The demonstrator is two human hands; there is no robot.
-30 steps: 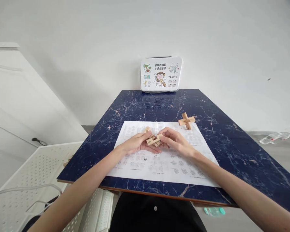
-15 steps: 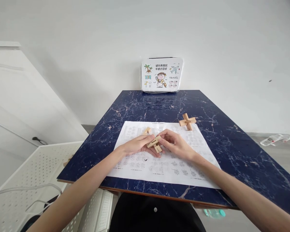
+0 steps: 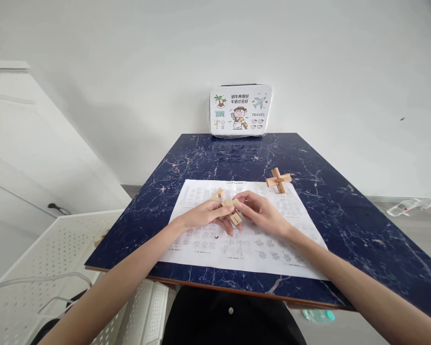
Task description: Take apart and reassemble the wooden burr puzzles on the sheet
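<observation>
The sheet [image 3: 244, 239] lies on the table [image 3: 345, 215]. A wooden cross [image 3: 279, 179] sits at its far right corner. The box [image 3: 240, 110] stands behind, against the wall.

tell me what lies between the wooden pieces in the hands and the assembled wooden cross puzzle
In the head view, only printed instruction sheet lies between the held wooden pieces and the assembled cross puzzle; nothing rests on that stretch.

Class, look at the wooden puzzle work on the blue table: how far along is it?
Done: one wooden cross stands assembled beside the printed sheet. In hand: left hand and right hand grip partly joined wooden pieces. Left: a loose block lies unused behind them.
</observation>
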